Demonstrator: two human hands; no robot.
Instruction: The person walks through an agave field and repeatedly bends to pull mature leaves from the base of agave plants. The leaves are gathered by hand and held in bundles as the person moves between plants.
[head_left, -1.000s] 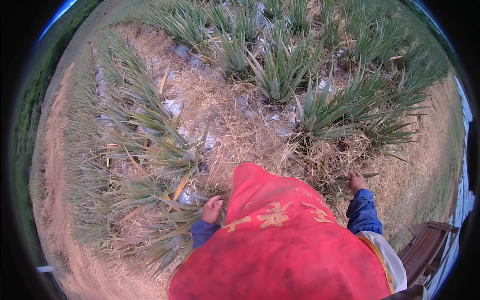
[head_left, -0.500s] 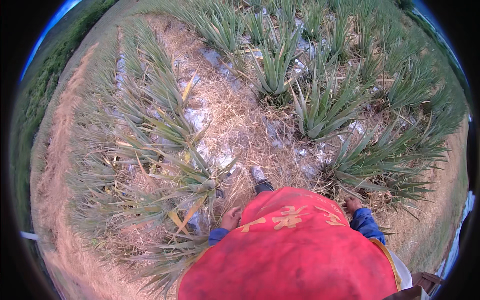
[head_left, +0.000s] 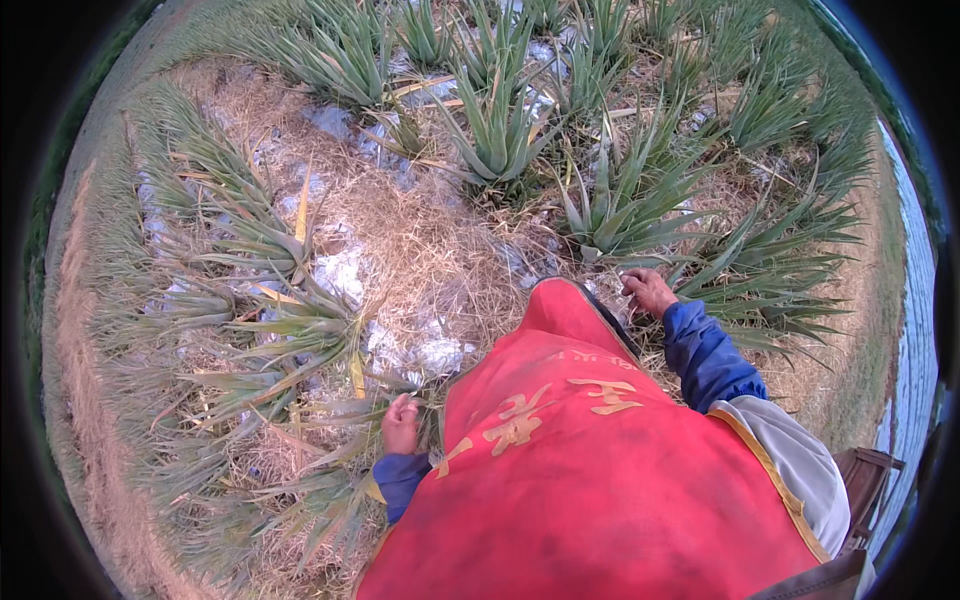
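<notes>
Landmark: a red apron point(head_left: 600, 470), trimmed in yellow, filled the lower middle and narrowed toward its far end.
Right hand: the right hand point(head_left: 650, 292) was just right of the apron's far end, its fingers bent and partly closed; whether they had hold of anything could not be told.
Plant by the right hand: the broad aloe plant point(head_left: 612, 222) stood just beyond that hand, ahead of the apron's far end, its leaves fanned upward.
Second plant on that side: the low aloe clump point(head_left: 770, 275) spread out right of the apron, near the right hand.
Left hand: the left hand point(head_left: 401, 425) was just beside the apron's left edge, half curled; a grip on anything could not be made out.
Plant by the left hand: the spreading aloe point(head_left: 320, 325) grew left of the apron, ahead and to the left of that hand.
Sleeves: blue sleeves point(head_left: 705, 350) covered both forearms beside the apron.
Ground: dry straw point(head_left: 420, 230) and whitish patches point(head_left: 340, 275) lay ahead of the apron.
</notes>
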